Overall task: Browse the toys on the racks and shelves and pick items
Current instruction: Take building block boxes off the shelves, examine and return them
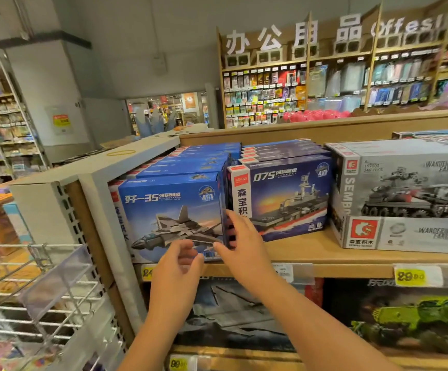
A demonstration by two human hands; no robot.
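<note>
Your reference point is the blue jet box [168, 218], the front box of a row standing on the wooden shelf [297, 253], hard against the white end panel [94, 183]. Your left hand [176, 271] is raised in front of the lower right portion of the jet box, fingers loosely curved with the thumb apart from them; it holds nothing, and whether the fingertips touch the box face cannot be determined. Your right hand [240, 247] is at the right edge of the jet box, fingers extended and slightly spread, the fingertips reaching into the seam between the jet box and the ship box [284, 199] that stands directly to its right. No grip is closed around either box. Further right of the ship box, a grey tank box [405, 194] rests on the same shelf. Below the jet box, a yellow price tag [147, 273] sits on the shelf edge, partly hidden by your left hand; a second yellow tag [409, 276] sits beneath the tank box. Left of the jet box, beyond the end panel, a wire rack [29, 290] projects outward.
</note>
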